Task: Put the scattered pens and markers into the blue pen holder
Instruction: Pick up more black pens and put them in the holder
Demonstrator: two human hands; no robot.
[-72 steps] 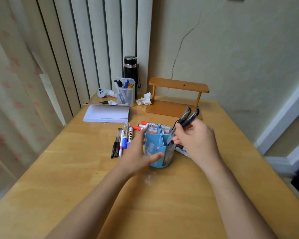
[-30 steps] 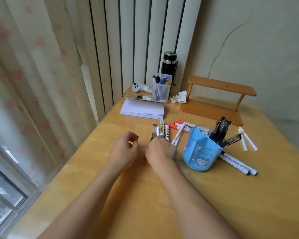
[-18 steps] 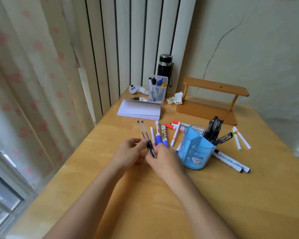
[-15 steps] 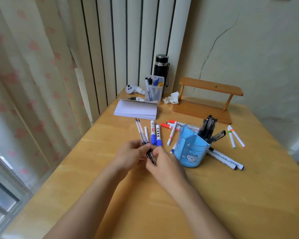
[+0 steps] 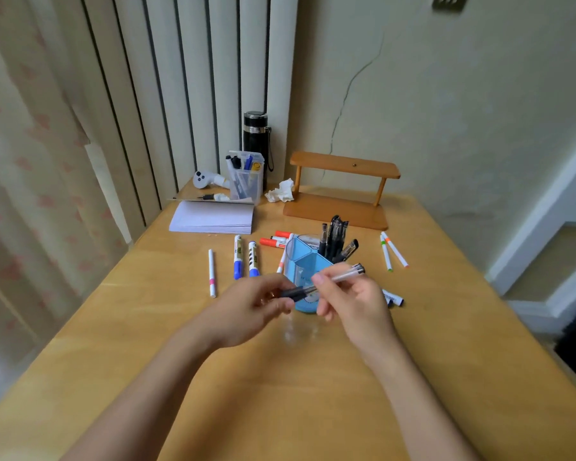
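Note:
The blue pen holder [image 5: 305, 261] stands mid-table with several black pens [image 5: 334, 236] upright in its far compartment. In front of it, both hands hold clear black-tipped pens [image 5: 345, 275] level above the table. My right hand [image 5: 353, 302] grips the clear barrels; my left hand [image 5: 251, 309] pinches the black tip end. Two blue markers [image 5: 245, 257] and a thin white pen [image 5: 211, 272] lie left of the holder. Red markers [image 5: 275, 239] lie behind it, two thin white pens [image 5: 391, 251] to its right, and a marker end [image 5: 393, 298] shows behind my right hand.
A white paper stack [image 5: 213, 217], a clear box of pens [image 5: 246, 178], a black flask [image 5: 255, 129], a white controller [image 5: 202, 178], crumpled tissue [image 5: 281, 191] and a wooden shelf [image 5: 341, 191] stand at the back. The table's right edge [image 5: 499, 294] drops to the floor.
The hands lifted the clear pens from the left group and carried them right, in front of the holder. The camera view swung right as well.

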